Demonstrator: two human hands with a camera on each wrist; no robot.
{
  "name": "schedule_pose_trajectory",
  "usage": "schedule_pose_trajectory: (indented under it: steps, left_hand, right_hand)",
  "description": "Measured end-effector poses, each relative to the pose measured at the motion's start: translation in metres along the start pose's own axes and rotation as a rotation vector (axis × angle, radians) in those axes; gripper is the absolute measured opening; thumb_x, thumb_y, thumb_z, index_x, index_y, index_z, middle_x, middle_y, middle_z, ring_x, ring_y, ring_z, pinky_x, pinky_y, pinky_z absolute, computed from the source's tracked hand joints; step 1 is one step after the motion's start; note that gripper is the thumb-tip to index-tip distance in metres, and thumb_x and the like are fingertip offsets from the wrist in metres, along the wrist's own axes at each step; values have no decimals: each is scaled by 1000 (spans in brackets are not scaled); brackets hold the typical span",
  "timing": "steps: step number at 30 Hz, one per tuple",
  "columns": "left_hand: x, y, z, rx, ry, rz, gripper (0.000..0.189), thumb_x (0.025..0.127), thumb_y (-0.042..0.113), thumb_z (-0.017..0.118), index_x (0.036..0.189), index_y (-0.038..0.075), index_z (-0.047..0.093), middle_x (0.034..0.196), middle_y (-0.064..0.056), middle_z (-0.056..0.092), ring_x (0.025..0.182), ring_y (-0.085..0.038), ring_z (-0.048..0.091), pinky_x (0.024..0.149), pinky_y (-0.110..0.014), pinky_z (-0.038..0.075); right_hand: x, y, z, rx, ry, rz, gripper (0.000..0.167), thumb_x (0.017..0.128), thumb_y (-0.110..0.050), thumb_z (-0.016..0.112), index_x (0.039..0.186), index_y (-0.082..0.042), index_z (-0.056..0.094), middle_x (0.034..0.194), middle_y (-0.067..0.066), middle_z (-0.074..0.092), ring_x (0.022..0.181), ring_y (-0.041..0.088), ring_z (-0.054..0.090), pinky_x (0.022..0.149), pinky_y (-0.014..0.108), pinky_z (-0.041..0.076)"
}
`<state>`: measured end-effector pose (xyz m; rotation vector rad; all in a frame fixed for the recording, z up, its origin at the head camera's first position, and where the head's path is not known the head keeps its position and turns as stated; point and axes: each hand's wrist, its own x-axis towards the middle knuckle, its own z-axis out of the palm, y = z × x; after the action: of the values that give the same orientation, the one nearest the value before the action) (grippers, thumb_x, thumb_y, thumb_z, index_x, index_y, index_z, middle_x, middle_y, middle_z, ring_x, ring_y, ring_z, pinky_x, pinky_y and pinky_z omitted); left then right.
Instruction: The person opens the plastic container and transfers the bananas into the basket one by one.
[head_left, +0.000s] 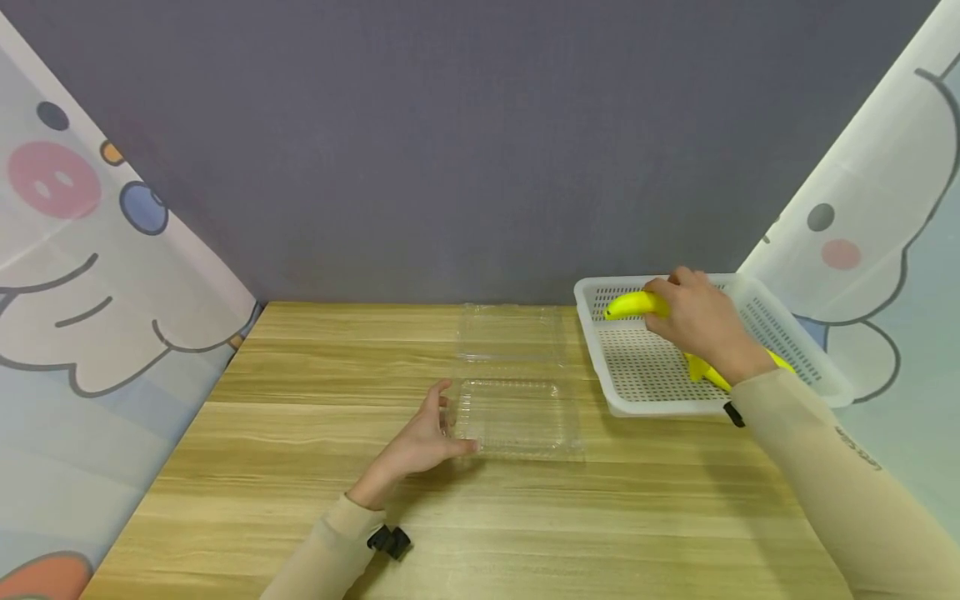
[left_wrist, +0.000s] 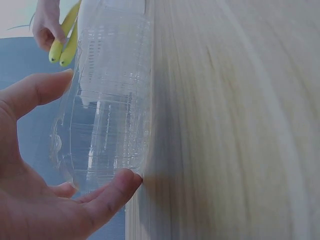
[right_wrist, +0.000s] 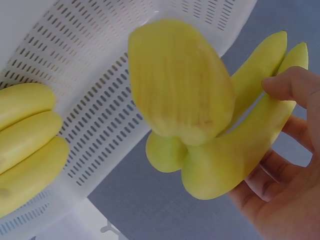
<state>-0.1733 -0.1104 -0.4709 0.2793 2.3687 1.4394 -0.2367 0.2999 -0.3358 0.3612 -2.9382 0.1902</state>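
Note:
A clear plastic clamshell container [head_left: 517, 417] lies unfolded on the wooden table, its lid half toward the back wall. My left hand [head_left: 416, 442] holds its left side, thumb at the front corner and fingers around the side edge. Over the white basket [head_left: 597, 354], my right hand [head_left: 697, 321] grips a bunch of yellow bananas [head_left: 633, 305]. In the right wrist view the thumb presses on one banana [right_wrist: 225, 160], and the joined stem end faces the camera. Another banana bunch [right_wrist: 30, 135] lies inside the basket, partly hidden by my right arm in the head view.
The perforated basket stands at the back right, near the grey back wall [head_left: 465, 150]. Cartoon-printed sheets [head_left: 97, 275] flank the table on both sides. Bare wood [head_left: 562, 525] extends in front of the container.

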Motion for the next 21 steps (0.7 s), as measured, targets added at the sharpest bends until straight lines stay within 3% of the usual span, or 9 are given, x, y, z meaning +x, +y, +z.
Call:
schedule_pose_trajectory:
  steps: [21]
  left_hand:
    - [1,1,1,-10,0,3,119,75,27,91,161,11,10,148,-22,34,124,-37,49,96,-54,47]
  right_hand:
    - [-5,27,24,5,-22,52,48,90,-20,68,132,1,62,115,25,54,99,40,48,81,55,45]
